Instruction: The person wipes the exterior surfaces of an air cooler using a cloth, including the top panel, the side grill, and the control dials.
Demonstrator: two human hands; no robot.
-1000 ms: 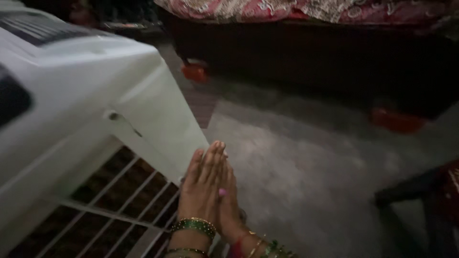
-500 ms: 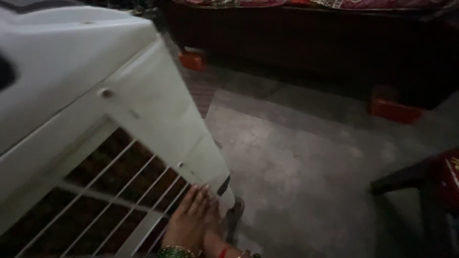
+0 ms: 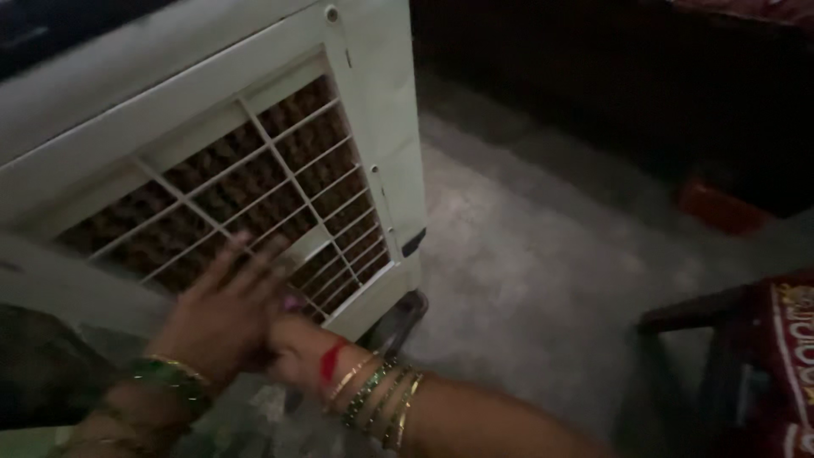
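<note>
Two hands meet low before a white plastic air cooler (image 3: 381,127): the left hand (image 3: 222,315), fingers spread and holding nothing, lies over the right hand (image 3: 292,348), whose fingers are hidden. Beyond them is its slatted side grille (image 3: 254,182), and grey floor (image 3: 526,254) to the right.

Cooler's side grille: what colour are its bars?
White bars on the grille, over a brown pad; the one head view shows it, beside the left hand.

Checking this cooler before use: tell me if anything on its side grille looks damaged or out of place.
Nothing clearly stands out. The white cooler side grille shows unbroken bars over the brown pad. Both hands, left hand and right hand, are blurred against its lower part.
</note>
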